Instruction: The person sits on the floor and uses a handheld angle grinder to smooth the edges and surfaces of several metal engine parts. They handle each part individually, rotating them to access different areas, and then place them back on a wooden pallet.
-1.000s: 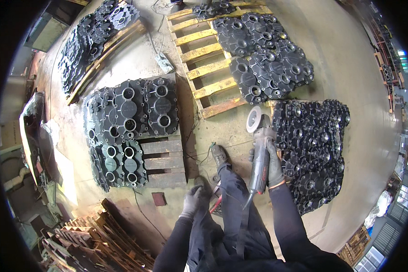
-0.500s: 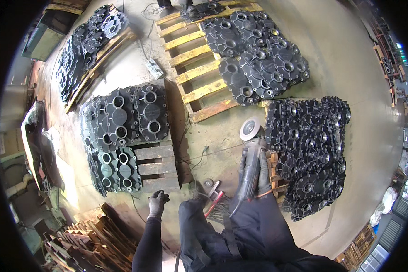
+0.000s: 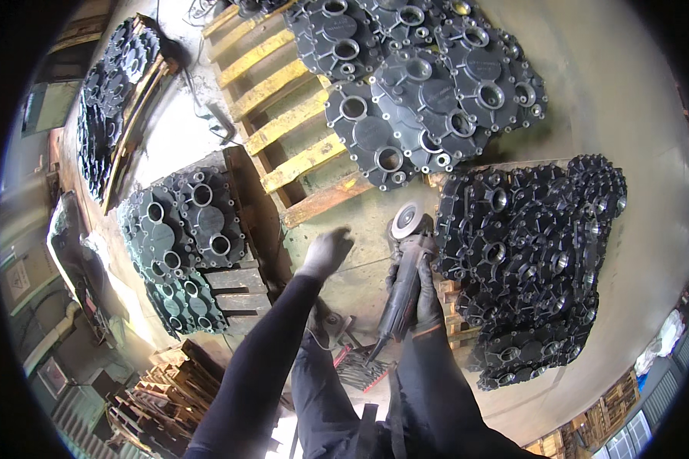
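In my gloved right hand (image 3: 429, 302) is a dark angle grinder (image 3: 403, 297), gripped around its body. Its pale disc (image 3: 407, 220) points away from me, close to the near left edge of the stack of black metal covers (image 3: 528, 252) on the right. My gloved left hand (image 3: 325, 254) is held out in front of me, over the floor left of the disc. It touches nothing that I can see, and motion smears its fingers. Beyond the disc, large black covers with round holes (image 3: 429, 92) lie overlapping on a yellow slatted pallet (image 3: 291, 130).
Further covers (image 3: 180, 218) rest on a dark pallet (image 3: 241, 287) at the left, and another stack (image 3: 115, 99) stands far left. By my legs is a red-handled tool (image 3: 343, 356). Old wooden pallets (image 3: 164, 390) are piled at the near left.
My left hand has risen and swung forward and right, from beside the left pallet to near the disc. My right hand still holds the grinder. The view has shifted toward the far stacks.
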A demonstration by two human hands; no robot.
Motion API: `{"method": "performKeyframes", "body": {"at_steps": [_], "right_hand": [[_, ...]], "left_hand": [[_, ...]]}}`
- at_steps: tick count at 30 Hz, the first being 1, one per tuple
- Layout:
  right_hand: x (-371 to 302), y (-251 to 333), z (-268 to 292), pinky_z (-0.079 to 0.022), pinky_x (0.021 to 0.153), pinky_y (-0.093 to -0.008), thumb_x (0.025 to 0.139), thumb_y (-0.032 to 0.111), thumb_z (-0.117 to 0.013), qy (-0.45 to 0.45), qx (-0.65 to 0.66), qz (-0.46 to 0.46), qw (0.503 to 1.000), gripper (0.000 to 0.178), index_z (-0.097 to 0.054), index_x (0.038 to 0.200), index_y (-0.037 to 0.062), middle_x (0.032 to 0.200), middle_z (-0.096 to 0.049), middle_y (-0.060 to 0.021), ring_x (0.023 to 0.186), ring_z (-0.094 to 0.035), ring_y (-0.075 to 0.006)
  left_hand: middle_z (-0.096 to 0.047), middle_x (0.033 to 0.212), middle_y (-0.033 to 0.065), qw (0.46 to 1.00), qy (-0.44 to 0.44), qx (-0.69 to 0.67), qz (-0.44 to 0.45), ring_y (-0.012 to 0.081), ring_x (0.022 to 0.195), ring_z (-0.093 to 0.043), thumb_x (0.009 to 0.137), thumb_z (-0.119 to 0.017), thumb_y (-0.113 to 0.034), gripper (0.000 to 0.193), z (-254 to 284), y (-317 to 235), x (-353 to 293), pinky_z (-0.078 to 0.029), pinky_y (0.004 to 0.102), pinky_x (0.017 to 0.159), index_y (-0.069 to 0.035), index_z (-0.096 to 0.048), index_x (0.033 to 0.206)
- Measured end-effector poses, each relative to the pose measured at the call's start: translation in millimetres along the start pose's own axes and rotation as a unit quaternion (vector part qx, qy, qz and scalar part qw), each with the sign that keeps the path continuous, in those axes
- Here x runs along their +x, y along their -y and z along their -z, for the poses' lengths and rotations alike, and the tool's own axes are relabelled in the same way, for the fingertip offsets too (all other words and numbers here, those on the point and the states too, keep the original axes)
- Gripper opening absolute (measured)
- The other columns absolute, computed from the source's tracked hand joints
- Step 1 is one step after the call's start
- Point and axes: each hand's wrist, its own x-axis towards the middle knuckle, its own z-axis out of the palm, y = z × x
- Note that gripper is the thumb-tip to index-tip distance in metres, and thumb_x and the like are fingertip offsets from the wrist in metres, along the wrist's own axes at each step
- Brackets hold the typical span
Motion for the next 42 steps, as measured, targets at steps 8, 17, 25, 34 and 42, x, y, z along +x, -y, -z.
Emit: {"method": "performKeyframes", "body": {"at_steps": [8,17,25,34,42], "right_hand": [[52,18,19,-0.067,0.069,-0.0354,0.105,0.060,-0.070,-0.023,0.079,-0.024,0.996,0.061,-0.063,0.136,0.0078,0.103,-0.076,-0.0094,0.086,-0.077,-0.0225],[63,14,27,-0.067,0.089,-0.0420,0.097,0.059,-0.081,0.066,0.293,-0.063,0.952,0.070,-0.058,0.128,0.0004,0.118,-0.054,-0.0119,0.102,-0.070,-0.0294],[54,2,-9,-0.058,0.080,-0.0340,0.095,0.055,-0.085,-0.058,0.193,-0.004,0.979,0.066,-0.060,0.123,0.0014,0.116,-0.054,-0.0110,0.095,-0.062,-0.0248],[54,-10,-26,-0.053,0.078,-0.0287,0.106,0.060,-0.066,-0.040,0.083,-0.001,0.996,0.063,-0.057,0.126,0.0007,0.108,-0.057,-0.0099,0.095,-0.058,-0.0202],[53,-19,8,-0.068,0.075,-0.0368,0.108,0.058,-0.064,-0.010,0.107,-0.032,0.994,0.066,-0.056,0.144,0.0029,0.108,-0.073,-0.0143,0.091,-0.076,-0.0271]], "left_hand": [[-0.055,0.160,0.0229,0.984,0.003,0.035,-0.176,0.0460,0.131,-0.065,0.096,-0.073,-0.029,0.059,-75,-39,238,-0.056,0.0523,0.107,-0.007,-0.060,0.149],[-0.065,0.137,0.0204,0.993,-0.029,0.092,-0.069,0.0436,0.113,-0.073,0.096,-0.076,-0.033,0.044,-146,-12,275,-0.059,0.0538,0.095,-0.012,-0.071,0.134],[-0.073,0.122,0.0179,0.979,-0.054,0.180,-0.076,0.0393,0.102,-0.078,0.106,-0.057,-0.021,0.025,-141,16,266,-0.061,0.0540,0.088,-0.016,-0.076,0.122],[-0.076,0.098,0.0191,0.975,-0.116,0.186,-0.034,0.0450,0.094,-0.075,0.106,-0.059,-0.026,0.028,-99,149,218,-0.058,0.0547,0.085,-0.018,-0.064,0.132],[-0.073,0.097,0.0220,0.958,-0.060,0.275,-0.050,0.0455,0.094,-0.071,0.101,-0.062,-0.021,0.016,4,194,189,-0.058,0.0564,0.082,-0.013,-0.069,0.114]]}}
